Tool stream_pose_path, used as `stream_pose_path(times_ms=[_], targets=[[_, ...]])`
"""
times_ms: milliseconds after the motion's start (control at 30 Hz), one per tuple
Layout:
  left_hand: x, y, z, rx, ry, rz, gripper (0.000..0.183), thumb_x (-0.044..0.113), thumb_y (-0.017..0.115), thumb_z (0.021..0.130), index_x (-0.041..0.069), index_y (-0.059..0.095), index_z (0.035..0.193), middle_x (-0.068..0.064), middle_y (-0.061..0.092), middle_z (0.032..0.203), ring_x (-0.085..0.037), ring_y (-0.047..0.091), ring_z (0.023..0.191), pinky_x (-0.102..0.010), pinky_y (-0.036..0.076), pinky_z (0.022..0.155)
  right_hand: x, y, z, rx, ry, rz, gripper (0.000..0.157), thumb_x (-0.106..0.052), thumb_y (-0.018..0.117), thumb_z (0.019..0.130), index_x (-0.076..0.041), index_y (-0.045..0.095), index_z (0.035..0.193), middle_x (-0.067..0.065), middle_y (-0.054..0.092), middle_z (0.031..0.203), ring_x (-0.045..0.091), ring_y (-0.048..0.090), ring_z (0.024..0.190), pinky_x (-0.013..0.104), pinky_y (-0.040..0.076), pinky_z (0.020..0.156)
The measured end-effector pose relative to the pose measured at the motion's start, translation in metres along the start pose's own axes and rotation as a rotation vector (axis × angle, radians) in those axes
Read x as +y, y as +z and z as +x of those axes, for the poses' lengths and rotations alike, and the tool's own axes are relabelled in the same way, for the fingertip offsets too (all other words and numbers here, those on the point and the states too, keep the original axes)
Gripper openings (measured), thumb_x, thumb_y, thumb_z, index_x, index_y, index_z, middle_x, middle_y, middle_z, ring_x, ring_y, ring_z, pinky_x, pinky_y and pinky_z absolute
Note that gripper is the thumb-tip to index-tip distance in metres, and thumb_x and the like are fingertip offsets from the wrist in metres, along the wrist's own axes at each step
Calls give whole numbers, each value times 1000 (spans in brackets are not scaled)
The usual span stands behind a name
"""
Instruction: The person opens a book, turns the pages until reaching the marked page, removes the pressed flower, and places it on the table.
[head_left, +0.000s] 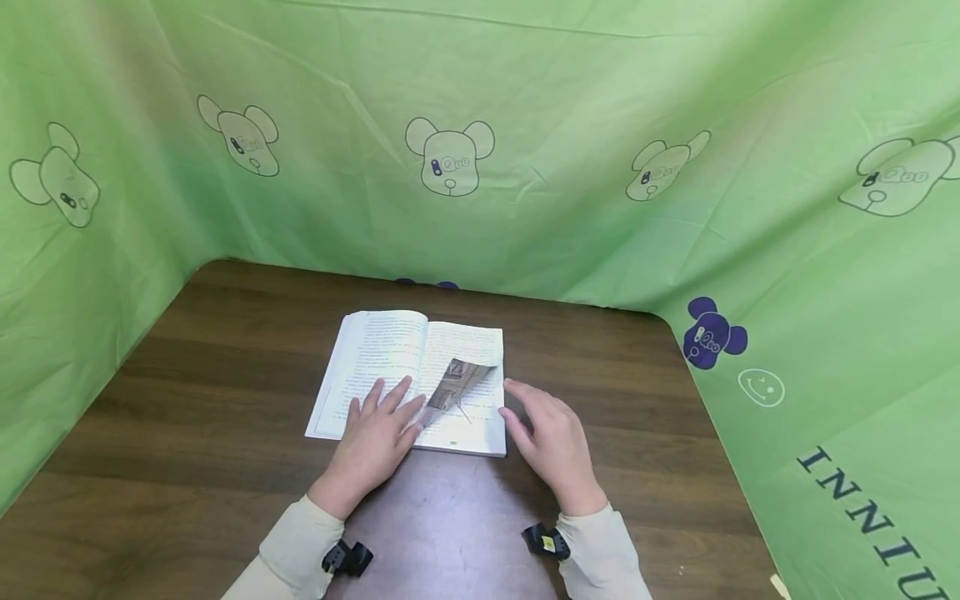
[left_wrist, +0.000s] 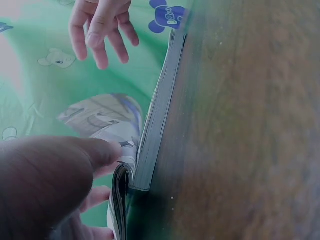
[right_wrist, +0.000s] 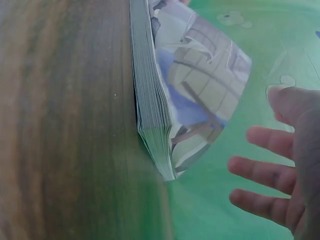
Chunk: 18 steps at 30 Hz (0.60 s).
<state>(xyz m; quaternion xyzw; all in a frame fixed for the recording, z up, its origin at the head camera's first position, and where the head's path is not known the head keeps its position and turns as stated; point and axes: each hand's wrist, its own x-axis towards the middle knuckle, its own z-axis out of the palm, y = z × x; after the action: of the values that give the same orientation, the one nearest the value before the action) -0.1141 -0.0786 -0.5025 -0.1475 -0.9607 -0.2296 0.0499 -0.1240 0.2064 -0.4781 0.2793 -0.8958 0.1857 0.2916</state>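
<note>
An open book lies on the table, its left pages filled with printed text. Over the right half stands a lifted, curling page with a brown picture on it; the right wrist view shows this picture page bowed up above the page block. My left hand rests with spread fingers on the lower left page, its thumb close to the fold at the bottom edge. Just off the book's right edge is my right hand, fingers apart and nothing held.
The brown wooden table extends around the book. A green curtain printed with bear heads hangs behind the table and along both sides. Each wrist wears a small black device, the right one carrying a yellow mark.
</note>
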Motion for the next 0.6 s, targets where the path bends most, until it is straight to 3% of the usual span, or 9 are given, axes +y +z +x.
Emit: stream_pose_path(times_ms=[100,267,400,600], targets=[[0,-1,2,61,-12,-26,68,32,68,98,17,40,158,-13,43,161,-45,37,148,-75,31,110,1,1,-1,-69,31,14,38,-28,72,96,-10,68,130,6,72,128,23,69,117,44,54,99],[-1,-3,3,155,-3,-77,98,24,74,90,9,12,165,-19,30,165,-41,35,148,-68,35,112,0,4,-1,-302,64,9,41,-31,76,93,-12,70,129,6,67,137,26,61,130,48,48,108],[-2,-4,3,218,16,-65,108,26,79,87,6,6,165,-23,20,167,-42,28,151,-63,33,115,0,6,-2,-462,70,51,44,-33,75,94,-11,69,131,6,61,146,27,54,139,53,40,115],[-2,-5,2,279,33,-40,115,28,84,84,9,5,165,-25,10,169,-46,21,152,-70,30,113,1,7,-4,-548,64,85,47,-33,76,93,-10,69,133,6,57,150,28,49,144,60,33,118]])
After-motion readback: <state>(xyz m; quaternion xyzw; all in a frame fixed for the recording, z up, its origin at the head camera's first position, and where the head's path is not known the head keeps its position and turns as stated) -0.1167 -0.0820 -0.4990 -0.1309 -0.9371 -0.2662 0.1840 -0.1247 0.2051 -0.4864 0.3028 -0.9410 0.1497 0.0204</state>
